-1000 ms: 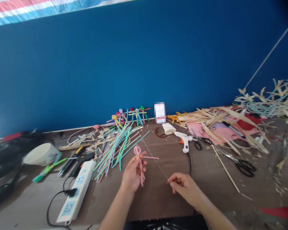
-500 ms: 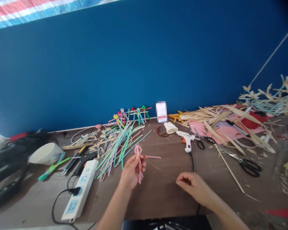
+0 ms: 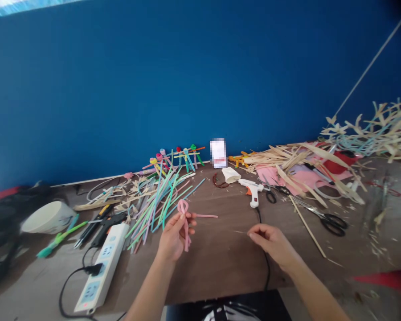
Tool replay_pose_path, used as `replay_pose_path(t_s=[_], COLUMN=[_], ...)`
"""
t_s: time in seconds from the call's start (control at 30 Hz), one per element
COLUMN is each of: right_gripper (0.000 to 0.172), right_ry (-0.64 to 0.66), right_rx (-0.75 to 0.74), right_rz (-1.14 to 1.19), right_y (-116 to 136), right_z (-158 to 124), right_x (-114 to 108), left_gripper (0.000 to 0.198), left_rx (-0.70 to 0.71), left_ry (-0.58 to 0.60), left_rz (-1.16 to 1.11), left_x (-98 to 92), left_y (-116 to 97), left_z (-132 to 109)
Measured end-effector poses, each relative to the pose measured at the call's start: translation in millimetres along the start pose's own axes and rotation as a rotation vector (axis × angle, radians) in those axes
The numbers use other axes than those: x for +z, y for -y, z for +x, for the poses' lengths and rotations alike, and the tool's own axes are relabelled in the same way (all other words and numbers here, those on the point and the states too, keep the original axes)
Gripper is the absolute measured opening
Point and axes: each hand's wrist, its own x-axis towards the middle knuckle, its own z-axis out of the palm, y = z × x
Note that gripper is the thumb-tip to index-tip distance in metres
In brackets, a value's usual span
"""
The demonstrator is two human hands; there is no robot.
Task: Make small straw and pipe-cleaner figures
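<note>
My left hand (image 3: 174, 238) is closed, pinching a pink pipe cleaner (image 3: 183, 206) bent into a loop at the top. Its twisted ends hang below the fingers, and one straight end sticks out to the right. Thumb and forefinger of my right hand (image 3: 269, 243) are pressed together over the table, just in front of the glue gun's cord. A thin pale strand (image 3: 240, 232) runs left from those fingertips. Beyond the right hand lies a white glue gun (image 3: 254, 191), its nozzle near a white cup-like piece (image 3: 231, 175).
Loose coloured pipe cleaners (image 3: 157, 200) lie beyond my left hand, with small pipe-cleaner figures (image 3: 173, 158) behind. A power strip (image 3: 102, 269), black glue gun (image 3: 108, 229) and white bowl (image 3: 50, 216) are left. Scissors (image 3: 334, 223) and dried leaf strips (image 3: 287, 162) lie right.
My right hand has risen slightly away from me, and the thin strand now shows at its fingertips. My left hand keeps hold of the pink pipe cleaner. The view has turned slightly right.
</note>
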Motion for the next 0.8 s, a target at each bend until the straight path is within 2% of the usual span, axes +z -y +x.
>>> replay_pose_path(t_s=[0.13, 0.27, 0.43, 0.5, 0.63, 0.67, 0.8], right_gripper=[0.02, 0.021, 0.024, 0.029, 0.031, 0.032, 0.037], right_ry=[-0.046, -0.071, -0.161, -0.208, -0.518, -0.558, -0.575], right_rx=[0.059, 0.03, 0.06, 0.057, -0.061, -0.067, 0.01], right_rz=[0.162, 0.18, 0.091, -0.046, -0.587, -0.716, -1.022], right_y=[0.5, -0.6, -7.7, -12.0, -20.1, -21.2, -20.2], right_z=[1.8, 4.3, 12.4, 19.7, 42.1, 48.2, 65.3], right_x=[6.5, 6.8, -16.0, -35.2, -78.1, -86.3, -104.8], left_gripper=[0.011, 0.008, 0.015, 0.015, 0.014, 0.014, 0.014], left_rx=[0.007, 0.028, 0.044, 0.012, -0.078, -0.093, -0.108], left_ry=[-0.047, -0.142, -0.301, -0.332, -0.363, -0.365, -0.37], left_rz=[-0.04, -0.055, -0.064, -0.063, -0.09, -0.094, -0.083], left_x=[0.6, -2.1, -13.3, -18.1, -23.3, -23.5, -22.7], left_y=[1.6, 3.6, 10.3, 15.2, 25.5, 27.6, 33.4], left_z=[1.8, 5.0, 8.9, 8.6, 4.6, 3.4, -1.0])
